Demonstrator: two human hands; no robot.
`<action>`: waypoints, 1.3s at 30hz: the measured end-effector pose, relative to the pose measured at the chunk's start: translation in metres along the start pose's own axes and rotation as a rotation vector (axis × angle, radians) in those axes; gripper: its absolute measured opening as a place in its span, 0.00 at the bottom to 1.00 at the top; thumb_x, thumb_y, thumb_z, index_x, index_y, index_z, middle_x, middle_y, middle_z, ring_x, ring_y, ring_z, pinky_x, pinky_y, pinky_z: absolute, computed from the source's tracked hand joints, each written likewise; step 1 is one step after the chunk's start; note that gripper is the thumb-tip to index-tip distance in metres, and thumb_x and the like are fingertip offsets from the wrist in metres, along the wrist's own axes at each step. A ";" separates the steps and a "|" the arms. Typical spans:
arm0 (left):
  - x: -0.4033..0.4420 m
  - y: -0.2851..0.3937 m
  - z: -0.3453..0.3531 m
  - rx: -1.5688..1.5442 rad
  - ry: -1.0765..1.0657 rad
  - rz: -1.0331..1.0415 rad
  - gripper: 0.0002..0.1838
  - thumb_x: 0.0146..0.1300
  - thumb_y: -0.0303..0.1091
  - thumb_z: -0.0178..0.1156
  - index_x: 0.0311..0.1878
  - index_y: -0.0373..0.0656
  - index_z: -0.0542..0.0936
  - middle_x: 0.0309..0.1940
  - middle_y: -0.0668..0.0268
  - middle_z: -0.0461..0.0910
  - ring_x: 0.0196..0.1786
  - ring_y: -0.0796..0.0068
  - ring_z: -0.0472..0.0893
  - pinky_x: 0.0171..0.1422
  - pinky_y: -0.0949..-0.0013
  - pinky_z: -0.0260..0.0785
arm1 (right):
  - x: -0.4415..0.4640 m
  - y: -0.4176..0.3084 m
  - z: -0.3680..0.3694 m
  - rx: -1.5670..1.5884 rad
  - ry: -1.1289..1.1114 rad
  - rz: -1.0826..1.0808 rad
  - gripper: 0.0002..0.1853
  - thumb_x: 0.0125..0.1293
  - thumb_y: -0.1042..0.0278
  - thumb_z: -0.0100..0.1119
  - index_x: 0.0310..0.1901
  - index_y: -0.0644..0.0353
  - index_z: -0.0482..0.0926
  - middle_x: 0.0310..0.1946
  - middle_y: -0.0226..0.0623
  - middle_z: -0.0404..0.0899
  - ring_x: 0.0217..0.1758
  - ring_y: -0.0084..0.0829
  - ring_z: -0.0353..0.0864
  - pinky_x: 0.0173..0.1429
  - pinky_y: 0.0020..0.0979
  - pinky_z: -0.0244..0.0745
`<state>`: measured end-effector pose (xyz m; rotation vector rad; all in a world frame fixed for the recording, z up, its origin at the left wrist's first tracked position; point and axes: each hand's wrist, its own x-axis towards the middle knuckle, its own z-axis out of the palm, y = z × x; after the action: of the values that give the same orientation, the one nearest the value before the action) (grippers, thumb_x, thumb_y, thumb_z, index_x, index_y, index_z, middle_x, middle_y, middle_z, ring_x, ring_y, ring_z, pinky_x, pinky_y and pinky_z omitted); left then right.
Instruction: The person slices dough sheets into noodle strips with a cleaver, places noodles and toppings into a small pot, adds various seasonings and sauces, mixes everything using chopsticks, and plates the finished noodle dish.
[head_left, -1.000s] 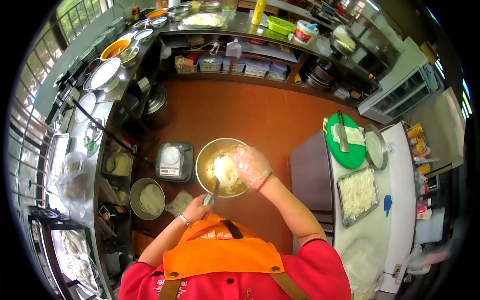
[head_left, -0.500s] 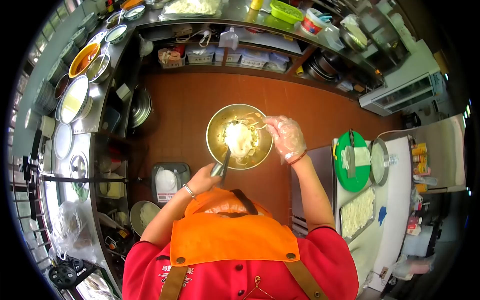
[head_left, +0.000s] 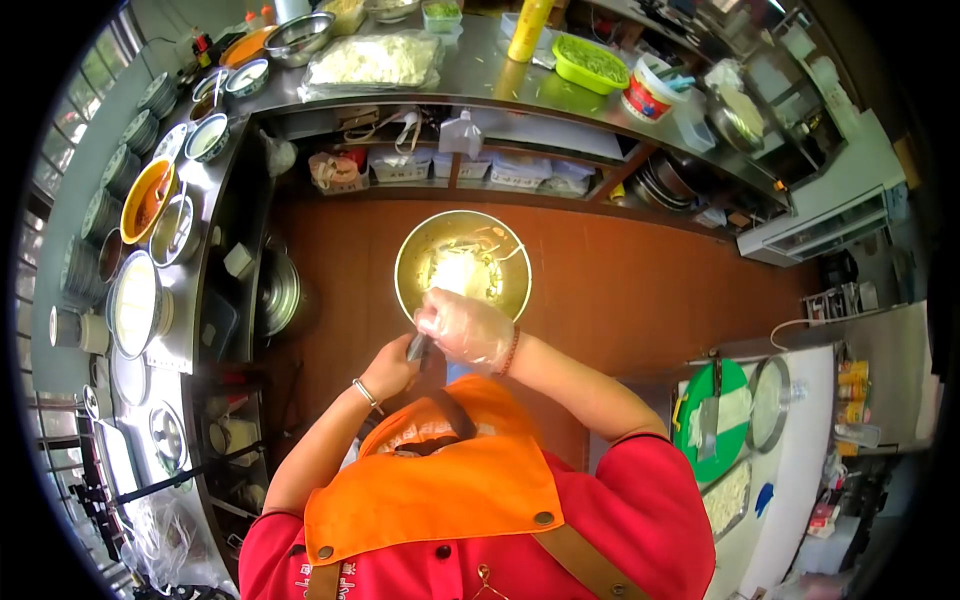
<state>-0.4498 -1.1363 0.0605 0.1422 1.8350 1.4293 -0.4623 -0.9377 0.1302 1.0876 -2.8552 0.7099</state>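
My left hand (head_left: 392, 370), bare with a bracelet at the wrist, is closed around the grey handle of a long metal utensil (head_left: 417, 346). What kind of utensil it is cannot be made out. My right hand (head_left: 467, 328), in a clear plastic glove, has its fingers curled around the utensil's far part, just beyond my left hand, and hides that end. Both hands are at the near rim of a wide metal bowl (head_left: 523, 268). Pale, shredded food (head_left: 462, 268) lies in the bowl, glaring under bright light. What supports the bowl is hidden.
A steel counter (head_left: 480, 75) runs along the back, bearing a bagged tray of white shreds (head_left: 375, 62) and a green basket (head_left: 590, 65). Sauce bowls, including an orange one (head_left: 148, 200), line the left counter. On the right, a knife (head_left: 709, 425) rests on a green cutting board (head_left: 740, 378).
My right hand has moved left and nearer, from the bowl's right rim to the utensil. My left hand has drawn slightly back with the utensil. The view has shifted.
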 end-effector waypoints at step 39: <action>0.278 0.202 -0.152 0.056 0.039 0.028 0.12 0.63 0.34 0.60 0.42 0.37 0.72 0.18 0.69 0.72 0.18 0.80 0.70 0.23 0.72 0.64 | 0.115 0.339 -0.183 0.764 1.114 0.672 0.11 0.71 0.68 0.56 0.46 0.67 0.82 0.31 0.34 0.78 0.26 0.20 0.77 0.30 0.21 0.75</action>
<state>-0.8091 -1.0353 0.1013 0.1694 1.9128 1.4089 -0.7917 -0.7116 0.1744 -0.3733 -1.8554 1.7673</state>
